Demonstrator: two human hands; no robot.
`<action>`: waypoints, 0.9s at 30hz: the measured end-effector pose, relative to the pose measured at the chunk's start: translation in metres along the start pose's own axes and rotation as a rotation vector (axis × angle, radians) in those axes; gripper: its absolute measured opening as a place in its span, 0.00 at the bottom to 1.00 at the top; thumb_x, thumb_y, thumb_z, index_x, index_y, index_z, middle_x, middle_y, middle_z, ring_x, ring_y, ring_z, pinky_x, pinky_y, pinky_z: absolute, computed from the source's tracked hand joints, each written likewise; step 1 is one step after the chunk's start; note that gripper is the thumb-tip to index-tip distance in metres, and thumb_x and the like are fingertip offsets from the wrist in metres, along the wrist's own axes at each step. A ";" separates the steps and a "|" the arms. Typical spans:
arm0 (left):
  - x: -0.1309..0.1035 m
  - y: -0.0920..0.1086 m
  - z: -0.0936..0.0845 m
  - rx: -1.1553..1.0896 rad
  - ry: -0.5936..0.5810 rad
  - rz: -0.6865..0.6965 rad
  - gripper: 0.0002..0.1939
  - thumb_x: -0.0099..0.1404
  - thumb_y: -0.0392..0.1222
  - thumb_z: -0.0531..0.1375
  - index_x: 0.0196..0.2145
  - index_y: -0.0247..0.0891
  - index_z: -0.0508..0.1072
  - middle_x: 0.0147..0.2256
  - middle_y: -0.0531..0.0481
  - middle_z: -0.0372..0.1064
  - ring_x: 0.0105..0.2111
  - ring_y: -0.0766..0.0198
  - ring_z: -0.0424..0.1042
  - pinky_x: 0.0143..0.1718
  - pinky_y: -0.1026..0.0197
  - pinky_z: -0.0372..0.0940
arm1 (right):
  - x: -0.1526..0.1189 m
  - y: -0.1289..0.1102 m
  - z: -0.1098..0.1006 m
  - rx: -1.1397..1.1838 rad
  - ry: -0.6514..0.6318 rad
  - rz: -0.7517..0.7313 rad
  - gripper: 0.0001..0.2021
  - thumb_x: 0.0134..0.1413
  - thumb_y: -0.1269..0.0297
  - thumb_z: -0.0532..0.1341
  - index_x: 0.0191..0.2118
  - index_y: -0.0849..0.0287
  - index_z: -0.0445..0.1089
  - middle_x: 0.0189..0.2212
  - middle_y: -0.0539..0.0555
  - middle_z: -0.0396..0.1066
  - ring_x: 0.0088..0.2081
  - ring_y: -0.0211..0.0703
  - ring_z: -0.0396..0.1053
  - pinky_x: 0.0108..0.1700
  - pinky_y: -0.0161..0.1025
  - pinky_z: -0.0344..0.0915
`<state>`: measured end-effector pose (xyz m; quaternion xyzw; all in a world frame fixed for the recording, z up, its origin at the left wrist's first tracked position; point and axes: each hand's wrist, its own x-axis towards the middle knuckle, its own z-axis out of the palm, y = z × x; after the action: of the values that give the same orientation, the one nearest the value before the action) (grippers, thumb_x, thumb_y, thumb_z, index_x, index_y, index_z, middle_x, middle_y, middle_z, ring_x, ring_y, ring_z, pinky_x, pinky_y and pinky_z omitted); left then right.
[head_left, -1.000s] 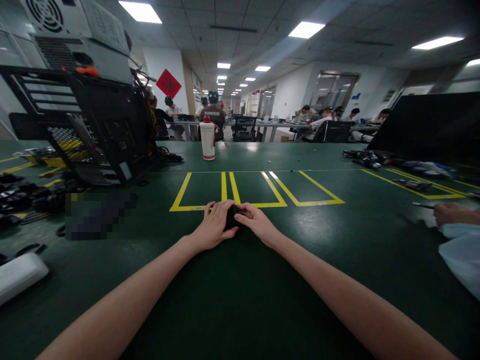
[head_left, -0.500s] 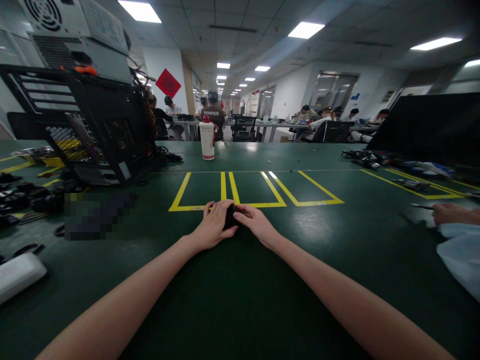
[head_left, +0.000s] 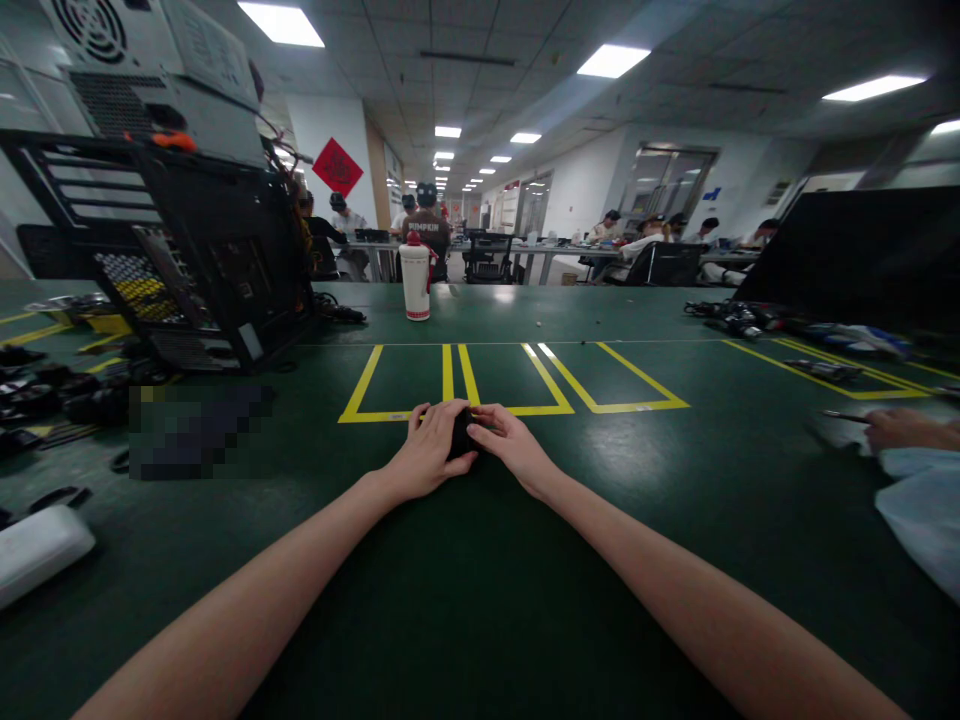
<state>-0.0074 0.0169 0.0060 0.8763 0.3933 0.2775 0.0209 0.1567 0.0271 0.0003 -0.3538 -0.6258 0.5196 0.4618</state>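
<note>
A small dark object (head_left: pixel 461 434) is held between my two hands above the green table, just at the near edge of the yellow tape outlines. Its kind I cannot make out, since fingers cover most of it. My left hand (head_left: pixel 429 447) wraps over its left side and top, with the thumb along the near side. From the right, my right hand (head_left: pixel 514 443) pinches its other side between thumb and fingers. Yellow tape outlines (head_left: pixel 517 410) lie on the table directly beyond both hands.
An open black computer case (head_left: pixel 225 270) with a power supply on top stands at left. A white cup (head_left: pixel 416 280) with a red lid is straight ahead. At right, another person's hand (head_left: pixel 904 430) holds a thin tool. A white object (head_left: pixel 45 550) lies near left.
My hands and the dark object stay almost in place. The other person's hand at right shifts very slightly, and the thin tool in it has moved a little.
</note>
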 end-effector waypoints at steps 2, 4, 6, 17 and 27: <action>0.000 0.000 0.000 -0.006 -0.003 -0.004 0.28 0.58 0.44 0.54 0.52 0.39 0.46 0.49 0.43 0.53 0.51 0.55 0.54 0.53 0.47 0.42 | 0.000 0.001 -0.001 0.006 -0.026 0.023 0.15 0.45 0.63 0.59 0.42 0.56 0.63 0.42 0.53 0.65 0.45 0.42 0.62 0.50 0.45 0.56; 0.000 -0.001 0.001 -0.008 0.002 -0.005 0.27 0.58 0.44 0.54 0.52 0.39 0.47 0.49 0.43 0.53 0.51 0.55 0.54 0.53 0.47 0.43 | -0.001 -0.001 -0.002 0.046 -0.079 0.024 0.14 0.44 0.65 0.60 0.41 0.56 0.63 0.41 0.52 0.65 0.45 0.41 0.63 0.50 0.45 0.57; 0.000 -0.001 0.001 -0.010 0.008 -0.004 0.27 0.58 0.44 0.54 0.52 0.40 0.47 0.49 0.43 0.53 0.50 0.54 0.54 0.52 0.47 0.43 | -0.003 -0.005 -0.003 0.099 -0.118 0.011 0.15 0.42 0.67 0.62 0.39 0.55 0.63 0.41 0.50 0.64 0.45 0.41 0.63 0.50 0.44 0.58; 0.001 0.002 -0.001 -0.008 0.002 -0.017 0.28 0.57 0.43 0.55 0.52 0.39 0.47 0.49 0.43 0.54 0.51 0.54 0.54 0.52 0.47 0.44 | 0.002 0.003 -0.002 0.020 -0.007 0.051 0.14 0.45 0.60 0.59 0.41 0.57 0.63 0.41 0.53 0.65 0.45 0.42 0.62 0.50 0.45 0.56; 0.001 0.001 0.000 -0.010 0.011 -0.009 0.28 0.57 0.43 0.54 0.52 0.40 0.46 0.49 0.43 0.54 0.51 0.54 0.55 0.52 0.48 0.44 | -0.004 -0.005 -0.001 0.067 -0.070 0.001 0.11 0.45 0.63 0.60 0.37 0.54 0.62 0.39 0.50 0.65 0.43 0.39 0.63 0.49 0.42 0.58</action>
<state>-0.0062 0.0163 0.0068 0.8728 0.3959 0.2845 0.0244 0.1591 0.0227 0.0044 -0.3201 -0.6236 0.5526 0.4508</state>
